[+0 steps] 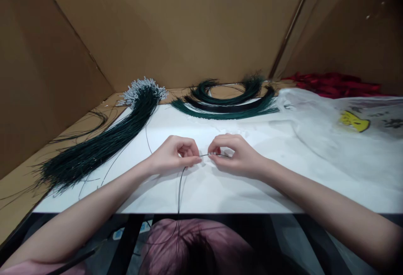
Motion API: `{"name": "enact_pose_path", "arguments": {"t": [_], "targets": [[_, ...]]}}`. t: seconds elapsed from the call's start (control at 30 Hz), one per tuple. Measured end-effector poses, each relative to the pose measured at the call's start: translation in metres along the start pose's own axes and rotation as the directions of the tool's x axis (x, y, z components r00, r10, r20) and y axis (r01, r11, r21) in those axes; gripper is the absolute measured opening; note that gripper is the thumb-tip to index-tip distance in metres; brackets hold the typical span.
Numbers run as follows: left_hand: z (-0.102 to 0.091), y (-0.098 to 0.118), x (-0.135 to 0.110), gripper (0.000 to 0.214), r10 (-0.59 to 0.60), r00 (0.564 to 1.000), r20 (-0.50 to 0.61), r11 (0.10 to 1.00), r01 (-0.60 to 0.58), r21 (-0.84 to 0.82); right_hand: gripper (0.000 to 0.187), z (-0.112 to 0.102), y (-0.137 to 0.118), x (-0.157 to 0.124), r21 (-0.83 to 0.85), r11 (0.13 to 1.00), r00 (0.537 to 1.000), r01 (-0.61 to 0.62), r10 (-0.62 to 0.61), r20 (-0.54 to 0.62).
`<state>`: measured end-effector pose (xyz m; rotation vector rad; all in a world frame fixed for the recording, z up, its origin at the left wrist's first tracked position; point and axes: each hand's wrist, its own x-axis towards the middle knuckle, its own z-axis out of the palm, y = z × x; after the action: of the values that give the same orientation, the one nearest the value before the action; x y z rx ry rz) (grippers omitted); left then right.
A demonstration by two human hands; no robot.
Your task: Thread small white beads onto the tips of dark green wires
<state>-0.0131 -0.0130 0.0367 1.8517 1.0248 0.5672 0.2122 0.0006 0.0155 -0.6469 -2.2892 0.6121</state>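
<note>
My left hand [181, 153] and right hand [234, 153] pinch the dark strand [204, 155], likely light, bendy; best held beside its white bits [213, 153].

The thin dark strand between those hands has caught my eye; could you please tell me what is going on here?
A person's left hand and right hand pinch the thin dark strand over the white tabletop, with small white bits on it at the right fingertips. A white-tipped bundle of dark green strands lies to the left, curved dark green strands lie beyond the hands, and a translucent plastic bag is at right.
</note>
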Motion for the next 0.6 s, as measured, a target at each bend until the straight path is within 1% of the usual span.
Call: {"name": "enact_pose_path", "arguments": {"t": [0.17, 0.27, 0.37, 0.47, 0.6], "targets": [[-0.005, -0.002, 0.0, 0.022, 0.023, 1.0, -0.006, 0.999, -0.022, 0.037, 0.008, -0.001, 0.001, 0.0, -0.004, 1.0, 1.0, -0.009, 0.009, -0.02], [-0.008, -0.003, 0.0, 0.022, 0.027, 1.0, -0.014, 0.999, -0.026, 0.035, 0.003, -0.002, 0.001, -0.001, -0.005, 1.0, 0.999, -0.023, 0.022, -0.039], [-0.011, -0.002, -0.001, 0.022, 0.031, 0.999, -0.033, 0.999, -0.03, 0.033, 0.011, -0.005, 0.002, -0.002, -0.013, 0.999, 0.998, -0.034, 0.033, -0.062], [-0.013, 0.0, -0.001, 0.022, 0.037, 0.998, -0.051, 0.999, -0.035, 0.033, 0.005, -0.008, 0.003, -0.002, -0.021, 1.0, 0.996, -0.021, 0.02, -0.081], [-0.014, 0.001, -0.001, 0.022, 0.045, 0.997, -0.056, 0.999, -0.043, 0.028, 0.01, -0.011, 0.004, -0.001, -0.026, 1.0, 0.996, 0.016, -0.018, -0.083]]}}
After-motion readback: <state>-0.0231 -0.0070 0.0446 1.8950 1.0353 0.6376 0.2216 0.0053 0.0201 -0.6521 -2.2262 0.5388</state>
